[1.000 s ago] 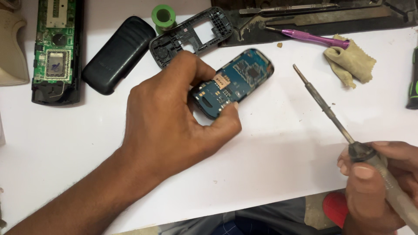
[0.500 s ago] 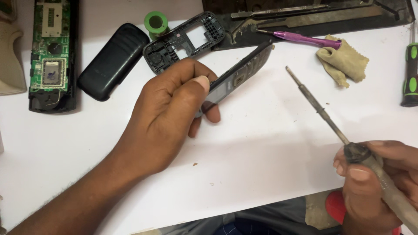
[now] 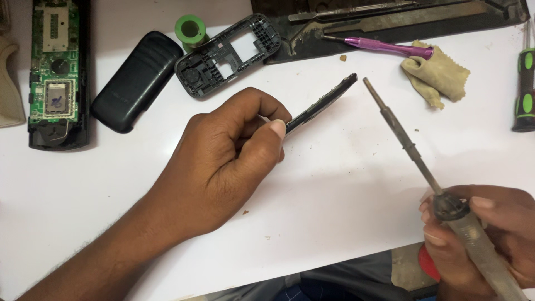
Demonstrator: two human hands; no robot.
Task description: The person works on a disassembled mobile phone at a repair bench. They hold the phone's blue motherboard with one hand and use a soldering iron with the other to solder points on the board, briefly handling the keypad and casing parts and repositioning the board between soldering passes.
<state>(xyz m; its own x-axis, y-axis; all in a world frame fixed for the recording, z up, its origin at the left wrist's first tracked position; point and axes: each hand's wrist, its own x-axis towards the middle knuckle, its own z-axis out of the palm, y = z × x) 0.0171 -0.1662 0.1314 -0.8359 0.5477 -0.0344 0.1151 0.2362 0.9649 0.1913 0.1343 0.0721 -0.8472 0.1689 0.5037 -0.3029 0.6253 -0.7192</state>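
- Head view, left hand (image 3: pixel 223 161): forearm comes in from the lower left, hand sits mid-table, back of the hand up, knuckles toward the camera.
- Left fingers curl shut; thumb and fingertips pinch the near end of the phone circuit board (image 3: pixel 323 103).
- Board stands edge-on to the camera and reads as a thin dark strip. It runs up and right from the thumb; the far tip is free above the white table (image 3: pixel 334 184).
- Right hand (image 3: pixel 485 234): lower right corner, partly cut by the frame edge, fingers wrapped tight around the soldering iron (image 3: pixel 415 159) handle.
- Iron shaft points up and left. Its tip ends just right of the board's far end, near it but apart.
- Around them: black phone frame (image 3: pixel 231 56) and green solder spool (image 3: pixel 191 29) above the left hand, black back cover (image 3: pixel 136 81) to the left of the frame, second green circuit board (image 3: pixel 56 67) in a dark housing at far left.
- Top right: purple-handled tool (image 3: pixel 390 47), tan cloth (image 3: pixel 437 75), green-and-black screwdriver (image 3: pixel 524 95) at the right edge.
- Versus 1.0 s ago: the board lay face-up in the left hand with its blue side showing; now it is turned on edge.
- Versus 0.5 s ago: board is tilted further, grip has moved to the lower end, more board sticks out.
- Iron holds much the same angle; right-hand grip unchanged.
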